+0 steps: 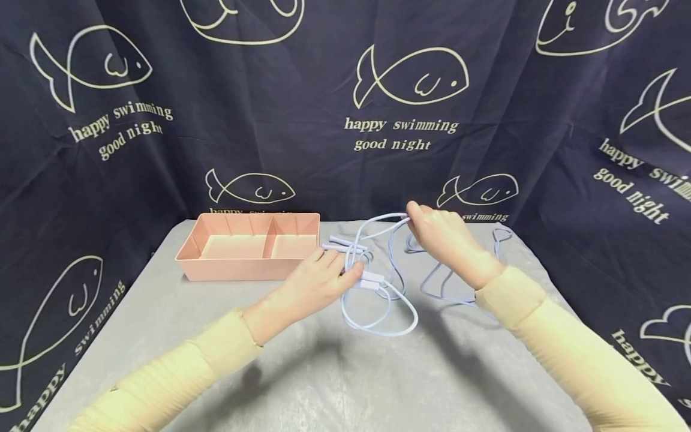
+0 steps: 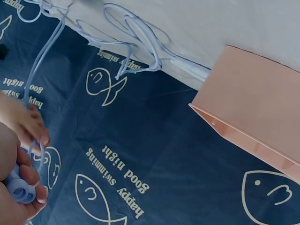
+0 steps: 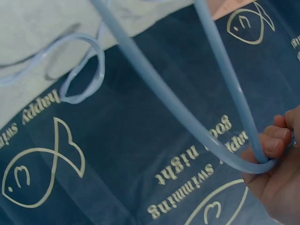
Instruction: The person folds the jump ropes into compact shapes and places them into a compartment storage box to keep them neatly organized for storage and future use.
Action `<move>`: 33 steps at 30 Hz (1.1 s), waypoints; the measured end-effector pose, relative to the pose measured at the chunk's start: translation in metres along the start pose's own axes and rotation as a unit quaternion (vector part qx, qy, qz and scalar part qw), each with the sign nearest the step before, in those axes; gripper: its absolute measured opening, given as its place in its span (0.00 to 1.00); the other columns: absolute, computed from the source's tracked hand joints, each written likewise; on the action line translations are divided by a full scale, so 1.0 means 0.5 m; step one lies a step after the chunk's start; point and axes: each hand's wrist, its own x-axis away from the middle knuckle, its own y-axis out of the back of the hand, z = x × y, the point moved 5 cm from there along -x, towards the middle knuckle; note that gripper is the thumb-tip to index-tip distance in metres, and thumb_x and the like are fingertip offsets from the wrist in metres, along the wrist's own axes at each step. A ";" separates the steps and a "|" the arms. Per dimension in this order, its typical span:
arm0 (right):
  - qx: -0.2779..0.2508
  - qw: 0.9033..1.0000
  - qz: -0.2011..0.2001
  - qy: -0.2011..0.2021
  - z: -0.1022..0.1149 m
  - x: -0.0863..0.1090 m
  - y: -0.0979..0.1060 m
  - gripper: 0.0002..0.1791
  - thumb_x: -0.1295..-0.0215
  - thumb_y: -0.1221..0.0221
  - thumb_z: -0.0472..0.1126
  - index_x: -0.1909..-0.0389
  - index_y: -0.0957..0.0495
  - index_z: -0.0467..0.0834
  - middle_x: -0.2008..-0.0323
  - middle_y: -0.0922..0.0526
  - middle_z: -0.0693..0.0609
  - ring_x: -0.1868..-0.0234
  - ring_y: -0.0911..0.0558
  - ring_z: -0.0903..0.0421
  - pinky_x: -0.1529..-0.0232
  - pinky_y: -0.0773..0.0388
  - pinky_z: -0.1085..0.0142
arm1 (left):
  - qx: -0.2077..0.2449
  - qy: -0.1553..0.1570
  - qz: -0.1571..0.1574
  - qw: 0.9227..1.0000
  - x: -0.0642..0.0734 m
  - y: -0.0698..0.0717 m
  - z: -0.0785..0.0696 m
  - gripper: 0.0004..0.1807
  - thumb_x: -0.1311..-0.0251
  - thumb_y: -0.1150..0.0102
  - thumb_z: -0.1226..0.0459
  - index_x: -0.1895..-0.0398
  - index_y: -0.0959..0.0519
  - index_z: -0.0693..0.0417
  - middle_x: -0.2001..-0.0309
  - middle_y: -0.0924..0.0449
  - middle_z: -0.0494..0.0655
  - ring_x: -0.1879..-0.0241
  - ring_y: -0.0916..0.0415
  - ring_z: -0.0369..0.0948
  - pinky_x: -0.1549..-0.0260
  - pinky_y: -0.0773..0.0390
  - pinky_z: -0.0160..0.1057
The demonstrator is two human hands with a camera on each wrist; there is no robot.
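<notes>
Blue rope: The rope [image 3: 161, 90] is pale blue, smooth and round, like a long noodle. It is up in the air to the right of the pink box [image 1: 237, 270], bent into big loops. One loop hangs down lower than the box.

Rope handles: Two straight, pale blue handles [image 1: 372, 276] lie side by side, right of the box (one shows a round end with a hole in it, seen close from the left wrist).

Left hand: The left hand [image 1: 321, 279] is by the box's right front corner. Its fingers are curled round the handles.

Right hand: The right hand [image 1: 442, 234] is farther right of the box. Its fingers are closed tight round the rope where it bends.

Blue sticks: Two thin blue sticks [image 1: 348, 243] lie just beside the box's right end.

Loose cord: More blue cord [image 3: 100, 63] lies in wiggly loops, well to the right of the box. I cannot tell if it joins the sticks.

Pink box: It has a wall inside, making a big part and a small part.

Bench: The grey bench [image 1: 351, 384] is under the box.

Fish cloth: Dark blue cloth [image 1: 313, 132] with fish hangs behind the box.
</notes>
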 end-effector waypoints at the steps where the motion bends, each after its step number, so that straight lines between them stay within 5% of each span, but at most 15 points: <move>1: -0.001 1.000 -0.002 0.004 0.001 0.007 -0.005 0.10 0.41 0.45 0.35 0.74 0.38 0.39 0.84 0.31 0.45 0.88 0.28 0.43 0.90 0.36 0.53 | 0.002 0.002 0.000 1.000 0.000 0.001 0.002 0.09 0.37 0.57 0.69 0.57 0.28 0.52 0.73 0.28 0.48 0.72 0.29 0.46 0.74 0.35 0.38; 10: 0.002 0.999 0.013 0.036 0.020 0.054 -0.045 0.10 0.42 0.42 0.37 0.71 0.35 0.39 0.83 0.28 0.47 0.87 0.28 0.47 0.88 0.33 0.53 | 0.039 0.048 -0.003 0.998 0.007 0.006 0.024 0.09 0.37 0.57 0.71 0.56 0.29 0.59 0.73 0.32 0.50 0.75 0.35 0.45 0.77 0.39 0.38; 17: -0.031 0.999 0.007 0.023 0.031 0.086 -0.058 0.09 0.43 0.41 0.35 0.69 0.33 0.39 0.86 0.29 0.48 0.89 0.29 0.47 0.92 0.35 0.55 | 0.101 0.123 0.006 0.987 0.016 0.000 0.053 0.14 0.46 0.48 0.75 0.55 0.32 0.64 0.72 0.29 0.52 0.74 0.31 0.48 0.77 0.35 0.41; 23: -0.050 0.998 -0.021 -0.019 0.021 0.118 -0.063 0.10 0.49 0.41 0.29 0.66 0.30 0.37 0.86 0.24 0.46 0.89 0.27 0.45 0.91 0.34 0.53 | 0.076 0.182 -0.002 0.980 0.026 0.003 0.079 0.15 0.49 0.49 0.76 0.55 0.32 0.67 0.72 0.29 0.55 0.74 0.31 0.50 0.79 0.34 0.44; 28: -0.032 0.999 -0.007 -0.041 0.029 0.137 -0.058 0.09 0.54 0.39 0.31 0.71 0.28 0.39 0.86 0.24 0.48 0.88 0.26 0.45 0.91 0.36 0.54 | 0.031 0.236 -0.003 0.971 0.036 -0.004 0.093 0.17 0.45 0.49 0.73 0.51 0.33 0.68 0.74 0.28 0.55 0.77 0.31 0.51 0.81 0.36 0.43; 33: 0.032 0.999 -0.031 -0.011 0.058 0.144 -0.041 0.06 0.45 0.46 0.34 0.77 0.32 0.39 0.89 0.29 0.49 0.88 0.28 0.47 0.92 0.38 0.58 | -0.003 0.286 0.033 0.958 0.044 -0.018 0.103 0.15 0.46 0.47 0.73 0.55 0.33 0.66 0.77 0.28 0.54 0.79 0.30 0.50 0.82 0.34 0.43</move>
